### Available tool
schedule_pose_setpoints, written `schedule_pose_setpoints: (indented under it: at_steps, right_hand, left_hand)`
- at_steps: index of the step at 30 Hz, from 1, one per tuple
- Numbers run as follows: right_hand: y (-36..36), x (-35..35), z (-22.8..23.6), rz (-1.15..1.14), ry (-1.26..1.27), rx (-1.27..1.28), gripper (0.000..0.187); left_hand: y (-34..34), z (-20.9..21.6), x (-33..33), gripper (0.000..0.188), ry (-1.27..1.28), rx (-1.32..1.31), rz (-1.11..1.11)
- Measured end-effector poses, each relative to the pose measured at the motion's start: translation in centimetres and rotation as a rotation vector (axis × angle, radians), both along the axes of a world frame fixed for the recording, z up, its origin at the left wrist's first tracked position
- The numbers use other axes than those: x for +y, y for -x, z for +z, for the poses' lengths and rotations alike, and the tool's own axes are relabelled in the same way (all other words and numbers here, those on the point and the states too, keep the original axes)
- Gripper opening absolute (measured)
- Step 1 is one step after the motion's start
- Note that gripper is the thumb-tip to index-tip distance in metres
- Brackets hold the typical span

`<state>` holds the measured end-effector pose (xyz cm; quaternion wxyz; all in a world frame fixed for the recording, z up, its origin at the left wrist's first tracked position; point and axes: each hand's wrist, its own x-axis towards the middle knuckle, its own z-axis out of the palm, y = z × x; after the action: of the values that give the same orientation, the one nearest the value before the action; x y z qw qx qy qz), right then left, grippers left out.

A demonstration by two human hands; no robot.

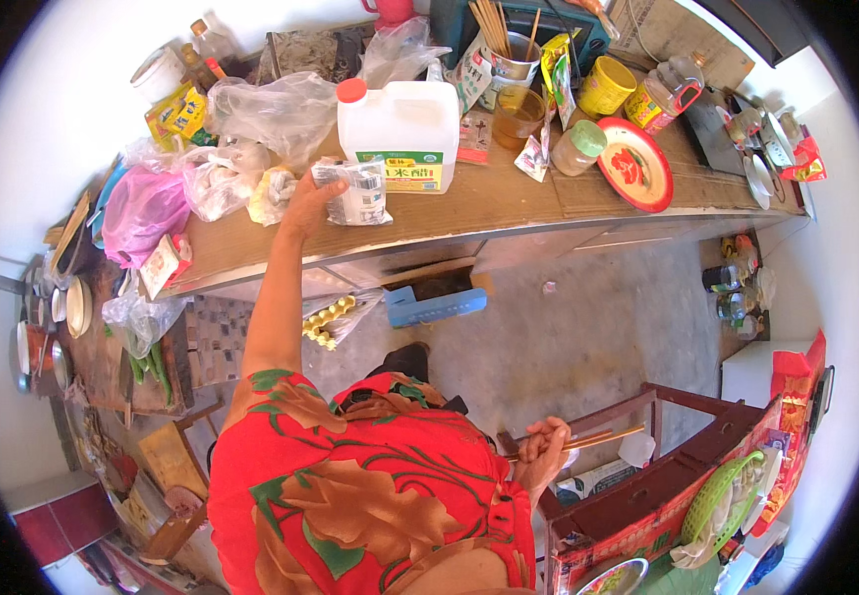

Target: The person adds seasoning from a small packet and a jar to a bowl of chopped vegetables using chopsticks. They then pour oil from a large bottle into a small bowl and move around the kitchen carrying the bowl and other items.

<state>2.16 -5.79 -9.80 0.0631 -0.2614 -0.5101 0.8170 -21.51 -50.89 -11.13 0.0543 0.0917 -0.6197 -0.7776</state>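
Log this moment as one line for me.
left hand: holds packet | right hand: holds wooden sticks | counter: white jug behind packet, red-rimmed plate farther right

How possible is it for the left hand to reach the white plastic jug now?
Probably yes: the white plastic jug stands close to the left hand, its red cap uncovered. But the hand holds a printed packet partly in front of the jug, and may need to release it.
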Motion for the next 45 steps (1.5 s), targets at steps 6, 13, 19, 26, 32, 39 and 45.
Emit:
schedule_pose_setpoints:
  at_steps: [6, 13, 19, 26, 32, 39, 45]
  right_hand:
    - [-0.3, 0.6, -0.1, -0.048, 0.021, 0.001, 0.025]
    - [-0.3, 1.1, 0.0, -0.058, 0.064, -0.012, 0.023]
    - [-0.2, 1.4, 0.1, -0.042, 0.057, 0.015, 0.023]
    - [-0.6, 1.3, 0.2, -0.092, -0.105, 0.058, 0.027]
    - [-0.5, 1.5, 0.9, -0.123, -0.257, 0.056, 0.035]
    - [-0.3, 1.6, 2.0, -0.252, -0.368, 0.066, 0.036]
    - [-0.9, 0.0, 1.7, -0.218, -0.383, 0.018, 0.034]
  left_hand:
    - [-1.0, -0.8, 2.4, 0.083, 0.128, 0.181, 0.261]
    - [-2.9, -2.6, 5.9, 0.076, 0.550, 0.234, 0.601]
    - [-3.2, -1.8, 8.3, 0.074, 0.729, 0.187, 0.759]
    - [-6.7, -2.3, 13.4, 0.054, 1.215, 0.396, 0.551]
    - [-4.2, -1.3, 18.1, 0.039, 1.078, 0.527, 0.187]
    - [3.0, -1.0, 21.0, 0.032, 1.027, 0.557, -0.003]
    - [7.8, -1.2, 21.6, 0.035, 1.163, 0.462, 0.087]
